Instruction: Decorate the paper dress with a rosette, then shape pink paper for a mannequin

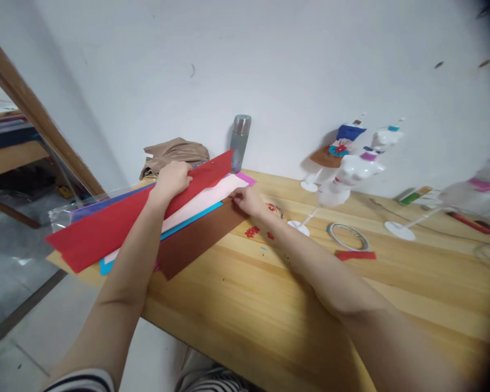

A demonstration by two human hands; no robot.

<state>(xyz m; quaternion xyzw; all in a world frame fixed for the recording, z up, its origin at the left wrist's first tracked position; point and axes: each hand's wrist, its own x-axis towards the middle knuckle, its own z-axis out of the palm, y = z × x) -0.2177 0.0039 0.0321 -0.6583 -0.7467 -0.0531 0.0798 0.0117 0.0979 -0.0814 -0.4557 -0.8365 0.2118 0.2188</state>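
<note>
Over the far edge of a red sheet point(102, 231) curl the fingers of my left hand point(173, 178), and the sheet is tilted up. My right hand point(249, 200) pinches the far corner of a brown sheet point(200, 239), near the end of a pale pink sheet point(212, 201). A blue sheet point(191, 220) shows as a strip between pink and brown. The sheets look like felt or craft paper, loosely stacked and fanned out. Clear plastic wrap point(60, 219) and more purple-blue sheet edges lie behind them.
Brown cloth point(175, 152) and a grey flask point(240, 142) stand against the wall. Small dress-form stands point(359, 166) with coloured pieces occupy the right side. A tape roll point(348, 236), a red strip point(355, 255) and red scraps point(252, 232) lie on the wooden table point(245, 305).
</note>
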